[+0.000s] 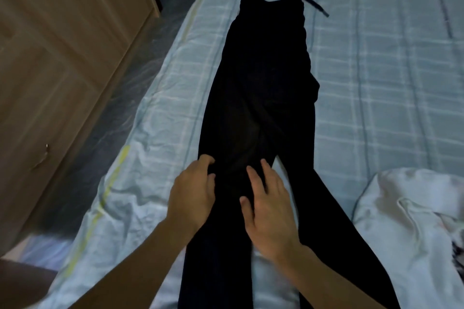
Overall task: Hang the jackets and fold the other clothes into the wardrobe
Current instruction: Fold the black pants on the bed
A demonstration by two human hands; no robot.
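Currently I see black trousers [263, 88] lying lengthwise on the checked bed [376, 70], waistband at upper centre of the frame. The left hand [192, 195] pinches the fabric's left edge with curled fingers; the right hand [268, 208] lies flat on the cloth, fingers straight. A heap of white clothes [414, 208] sits lower right.

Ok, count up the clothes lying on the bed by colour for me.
Black: 1, the black trousers.
White: 1, the white heap; it may hold more than one garment.
Total: 2
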